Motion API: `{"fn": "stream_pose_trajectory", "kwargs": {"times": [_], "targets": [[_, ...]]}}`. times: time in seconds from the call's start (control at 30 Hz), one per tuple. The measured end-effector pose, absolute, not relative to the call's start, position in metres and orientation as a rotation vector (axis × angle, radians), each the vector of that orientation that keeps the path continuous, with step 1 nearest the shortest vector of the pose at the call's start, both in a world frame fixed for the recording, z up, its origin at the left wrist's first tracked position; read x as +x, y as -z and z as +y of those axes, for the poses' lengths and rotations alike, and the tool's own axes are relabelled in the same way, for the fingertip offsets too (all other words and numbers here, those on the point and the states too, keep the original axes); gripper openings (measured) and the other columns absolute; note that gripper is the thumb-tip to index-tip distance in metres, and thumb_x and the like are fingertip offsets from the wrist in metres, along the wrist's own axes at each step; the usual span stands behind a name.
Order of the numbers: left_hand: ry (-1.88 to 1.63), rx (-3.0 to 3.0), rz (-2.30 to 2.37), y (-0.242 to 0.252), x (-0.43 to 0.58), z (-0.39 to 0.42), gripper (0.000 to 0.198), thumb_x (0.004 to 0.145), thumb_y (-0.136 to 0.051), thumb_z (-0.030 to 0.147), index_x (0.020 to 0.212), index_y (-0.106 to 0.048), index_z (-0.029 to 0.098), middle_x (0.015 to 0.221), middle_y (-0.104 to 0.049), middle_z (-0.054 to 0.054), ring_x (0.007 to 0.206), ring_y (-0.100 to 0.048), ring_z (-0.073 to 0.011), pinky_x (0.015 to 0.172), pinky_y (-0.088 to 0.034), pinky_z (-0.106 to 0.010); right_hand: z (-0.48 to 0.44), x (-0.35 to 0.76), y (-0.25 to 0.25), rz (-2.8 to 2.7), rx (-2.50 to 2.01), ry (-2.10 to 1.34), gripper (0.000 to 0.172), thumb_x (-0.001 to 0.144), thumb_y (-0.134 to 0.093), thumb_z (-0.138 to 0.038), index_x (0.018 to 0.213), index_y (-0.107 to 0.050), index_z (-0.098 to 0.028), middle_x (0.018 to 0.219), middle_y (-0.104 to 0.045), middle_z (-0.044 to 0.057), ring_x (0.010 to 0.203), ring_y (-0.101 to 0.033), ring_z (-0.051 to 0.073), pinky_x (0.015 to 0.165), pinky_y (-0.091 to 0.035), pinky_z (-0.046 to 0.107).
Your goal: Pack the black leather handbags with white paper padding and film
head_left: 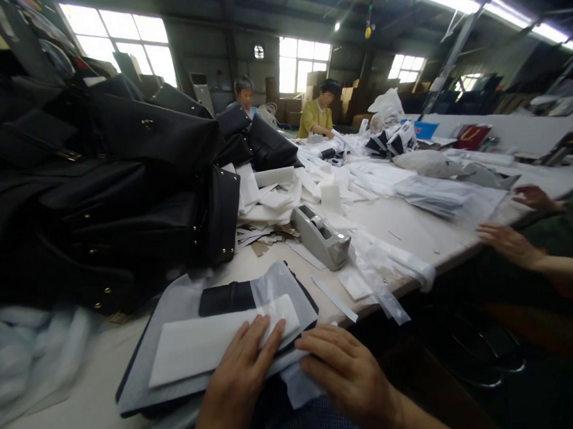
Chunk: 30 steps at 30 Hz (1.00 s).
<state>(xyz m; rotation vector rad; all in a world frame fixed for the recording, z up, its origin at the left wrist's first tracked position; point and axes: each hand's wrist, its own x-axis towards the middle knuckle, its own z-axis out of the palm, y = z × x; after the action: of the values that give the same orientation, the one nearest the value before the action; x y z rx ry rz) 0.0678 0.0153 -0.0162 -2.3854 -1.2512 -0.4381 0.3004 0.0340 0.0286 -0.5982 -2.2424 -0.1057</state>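
Observation:
A flat black bag lies at the table's near edge under a grey sheet. A folded white paper strip rests on top of it. My left hand lies flat with fingers stretched out, pressing on the white strip's right end. Just beside it, my right hand curls its fingers over the edge of thin white wrapping paper at the bag's right corner.
A heap of black handbags fills the left. A grey tape dispenser and white paper scraps lie mid-table. A co-worker's two hands reach in at the right edge. Two more people sit at the far end.

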Motion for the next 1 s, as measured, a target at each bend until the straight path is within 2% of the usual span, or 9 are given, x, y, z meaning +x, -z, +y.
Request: {"fn": "stream_pose_trajectory", "kwargs": {"times": [0.07, 0.23, 0.4, 0.47, 0.53, 0.63, 0.73, 0.87, 1.0], "targets": [[0.45, -2.403, -1.264, 0.016, 0.067, 0.017, 0.05, 0.101, -0.021, 0.018, 0.15, -0.032, 0.019, 0.14, -0.057, -0.012, 0.129, -0.054, -0.0202, 0.105, -0.05, -0.039, 0.043, 0.3, -0.025, -2.288, -0.533, 0.069, 0.018, 0.094, -0.054, -0.009, 0.102, -0.069, -0.015, 0.106, -0.075, 0.006, 0.1, -0.068, 0.017, 0.094, -0.054, 0.033], [0.491, -2.453, -1.26, 0.022, 0.064, 0.019, 0.059, 0.099, -0.031, 0.047, 0.15, -0.032, 0.018, 0.138, -0.058, -0.015, 0.125, -0.057, -0.0251, 0.1, -0.054, -0.042, 0.037, 0.31, -0.013, -2.351, -0.569, 0.08, 0.023, 0.096, -0.05, -0.013, 0.11, -0.068, -0.017, 0.11, -0.075, 0.007, 0.105, -0.068, 0.018, 0.102, -0.049, 0.035], [0.509, -2.438, -1.321, 0.022, 0.066, 0.017, 0.054, 0.1, -0.035, 0.039, 0.151, -0.031, 0.022, 0.142, -0.055, -0.012, 0.129, -0.054, -0.0238, 0.104, -0.05, -0.041, 0.019, 0.322, -0.013, -2.358, -0.449, -0.051, 0.028, 0.1, -0.047, -0.028, 0.124, -0.06, -0.022, 0.098, -0.078, 0.001, 0.094, -0.072, 0.015, 0.112, -0.04, 0.036], [0.523, -2.446, -1.317, 0.02, 0.067, 0.016, 0.054, 0.1, -0.036, 0.039, 0.15, -0.031, 0.021, 0.141, -0.056, -0.012, 0.128, -0.055, -0.0239, 0.104, -0.05, -0.041, 0.023, 0.32, -0.02, -2.328, -0.544, -0.009, 0.033, 0.099, -0.05, -0.032, 0.13, -0.056, -0.021, 0.103, -0.077, 0.004, 0.104, -0.07, 0.018, 0.114, -0.038, 0.04], [0.552, -2.445, -1.309, 0.018, 0.068, 0.016, 0.053, 0.099, -0.036, 0.039, 0.149, -0.034, 0.02, 0.14, -0.057, -0.013, 0.126, -0.057, -0.0243, 0.102, -0.052, -0.042, 0.035, 0.312, -0.028, -2.4, -0.672, 0.107, 0.044, 0.097, -0.054, -0.039, 0.135, -0.053, -0.015, 0.119, -0.071, 0.01, 0.121, -0.061, 0.024, 0.114, -0.038, 0.045], [0.633, -2.425, -1.305, 0.018, 0.069, 0.017, 0.051, 0.099, -0.037, 0.04, 0.144, -0.043, 0.018, 0.134, -0.061, -0.015, 0.12, -0.061, -0.025, 0.098, -0.054, -0.042, 0.055, 0.297, -0.034, -2.564, -0.697, 0.217, 0.046, 0.097, -0.056, -0.036, 0.136, -0.053, -0.012, 0.134, -0.062, 0.011, 0.13, -0.052, 0.026, 0.112, -0.041, 0.046], [0.647, -2.478, -1.299, 0.014, 0.068, 0.019, 0.05, 0.096, -0.045, 0.043, 0.138, -0.049, 0.015, 0.131, -0.063, -0.016, 0.117, -0.063, -0.0265, 0.096, -0.055, -0.042, 0.068, 0.288, -0.029, -2.569, -0.709, 0.193, 0.037, 0.098, -0.053, -0.028, 0.132, -0.057, -0.014, 0.128, -0.066, 0.009, 0.12, -0.059, 0.023, 0.103, -0.049, 0.04], [0.511, -2.647, -1.308, -0.007, 0.062, 0.024, 0.047, 0.094, -0.049, 0.022, 0.14, -0.045, 0.015, 0.135, -0.061, -0.013, 0.123, -0.059, -0.0235, 0.104, -0.049, -0.043, 0.07, 0.286, -0.017, -2.492, -0.713, 0.193, 0.032, 0.099, -0.05, -0.021, 0.128, -0.061, -0.014, 0.118, -0.071, 0.01, 0.106, -0.064, 0.023, 0.09, -0.053, 0.039], [0.395, -2.784, -1.308, -0.028, 0.058, 0.028, 0.057, 0.088, -0.038, 0.002, 0.142, -0.042, 0.021, 0.135, -0.062, -0.007, 0.125, -0.057, -0.0175, 0.118, -0.026, -0.054, 0.065, 0.286, -0.013, -2.409, -0.69, 0.202, 0.033, 0.098, -0.049, -0.02, 0.128, -0.06, -0.012, 0.113, -0.072, 0.011, 0.101, -0.066, 0.022, 0.087, -0.054, 0.039]]}}
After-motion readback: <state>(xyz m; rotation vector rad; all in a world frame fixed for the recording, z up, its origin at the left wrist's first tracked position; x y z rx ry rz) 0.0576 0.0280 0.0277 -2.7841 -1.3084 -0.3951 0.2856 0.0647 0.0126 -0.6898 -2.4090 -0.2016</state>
